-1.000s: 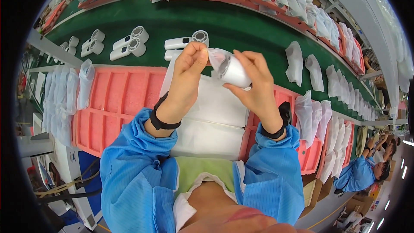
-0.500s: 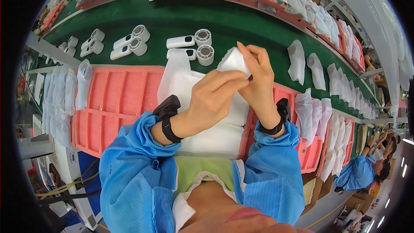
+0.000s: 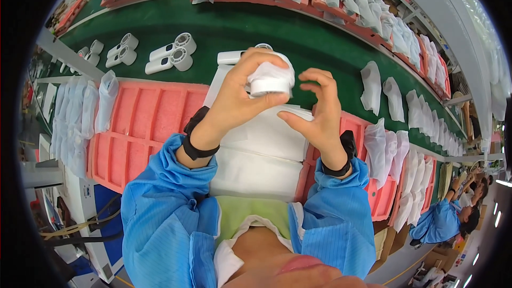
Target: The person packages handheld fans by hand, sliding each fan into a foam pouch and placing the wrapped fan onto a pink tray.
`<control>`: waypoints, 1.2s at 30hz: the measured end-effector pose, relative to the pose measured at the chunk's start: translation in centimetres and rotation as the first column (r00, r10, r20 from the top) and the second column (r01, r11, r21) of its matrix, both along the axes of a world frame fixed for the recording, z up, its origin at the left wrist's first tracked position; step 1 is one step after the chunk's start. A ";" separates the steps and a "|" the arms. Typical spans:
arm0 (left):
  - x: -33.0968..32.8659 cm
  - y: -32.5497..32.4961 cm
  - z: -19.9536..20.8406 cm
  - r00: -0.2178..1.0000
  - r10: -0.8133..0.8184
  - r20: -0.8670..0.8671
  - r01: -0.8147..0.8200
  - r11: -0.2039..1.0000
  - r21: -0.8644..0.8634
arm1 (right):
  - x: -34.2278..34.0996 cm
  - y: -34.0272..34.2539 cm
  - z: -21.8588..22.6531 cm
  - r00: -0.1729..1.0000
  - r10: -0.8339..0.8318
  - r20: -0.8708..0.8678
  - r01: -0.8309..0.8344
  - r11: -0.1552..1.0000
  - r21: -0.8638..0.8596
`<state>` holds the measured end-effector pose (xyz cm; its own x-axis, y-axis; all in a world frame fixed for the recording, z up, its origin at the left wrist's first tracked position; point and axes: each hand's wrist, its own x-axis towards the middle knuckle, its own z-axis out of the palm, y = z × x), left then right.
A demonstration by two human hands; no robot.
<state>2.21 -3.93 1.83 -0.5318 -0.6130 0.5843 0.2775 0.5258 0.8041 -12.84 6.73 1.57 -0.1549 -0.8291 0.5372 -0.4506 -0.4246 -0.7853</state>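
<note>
In front of me, above a stack of flat white bags [image 3: 261, 168], a white handheld fan [image 3: 268, 86] is held up, its round head towards me and a thin white bag bunched about it. My left hand [image 3: 237, 93] grips it, thumb beneath and fingers over the top. To its right, my right hand [image 3: 322, 112] is open, fingers curved and apart, touching nothing. Behind my left hand another white fan [image 3: 229, 57] lies on the green belt, partly covered. Whatever lies directly behind the held fan is hidden.
Pairs of bare white fans [image 3: 170, 56] lie along the green belt [image 3: 208, 26] at the left. Bagged ones [image 3: 371, 88] stand at the right. Pink divided trays [image 3: 146, 112] flank the bag stack, some holding bagged fans [image 3: 106, 101]. A co-worker [image 3: 442, 218] sits far right.
My right hand has let go of the white bagged thing and moved slightly aside, opening. My left hand has risen and now grips it alone, turned towards me. The belt's fans appear shifted right.
</note>
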 end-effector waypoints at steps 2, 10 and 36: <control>0.4 -0.1 0.6 0.949 -0.298 -0.098 0.309 0.943 0.123 | -0.3 -0.5 0.4 0.967 -0.088 -0.240 0.096 0.995 0.023; -0.3 1.5 -0.1 0.979 0.138 -0.151 -0.110 0.977 0.181 | -2.0 -0.4 -2.2 0.856 -0.362 -0.369 0.416 0.907 0.074; -4.3 6.3 -8.8 0.842 0.037 0.537 0.129 0.955 -0.268 | -11.7 -3.4 -8.9 0.307 -0.414 -0.857 0.862 0.503 0.065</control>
<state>-2.09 2.39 -6.95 -0.8329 -0.4323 0.3455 -0.1187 0.7494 0.6514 -24.50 3.28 -7.34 -0.5449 -0.7605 0.3533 -0.8215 0.5686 -0.0431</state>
